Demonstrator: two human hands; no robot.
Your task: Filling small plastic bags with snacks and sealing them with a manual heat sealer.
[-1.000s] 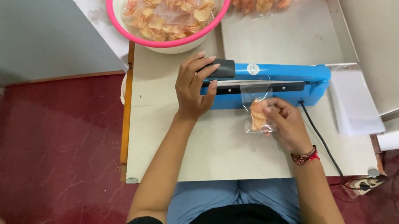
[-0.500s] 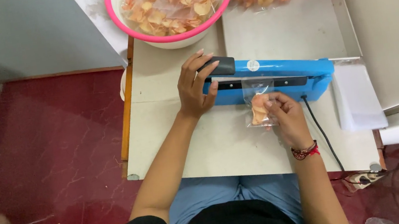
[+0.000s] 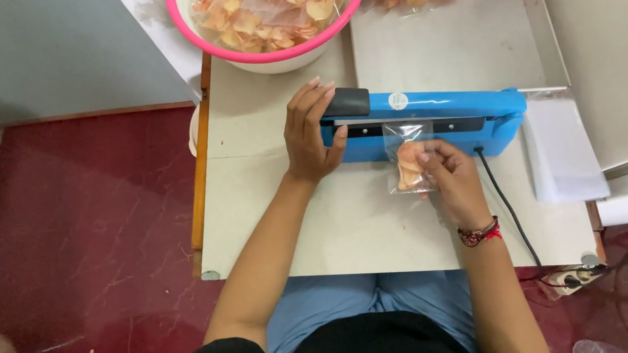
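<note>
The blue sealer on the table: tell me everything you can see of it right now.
The blue bar-shaped heat sealer lies lengthwise across the pale table, looking like painted metal, with a black handle tip at its left end and a dark sealing strip along the front. The left hand grips the handle end. The small clear bag of orange chips, held by the right hand, has its top under the arm. A black cord leaves its right end.

table [image 3: 321,225]: pale, bare near edge
sealer [image 3: 438,118]: blue, mid-table
bowl [image 3: 274,49]: behind sealer; paper stack [image 3: 564,156]: right of sealer
</note>
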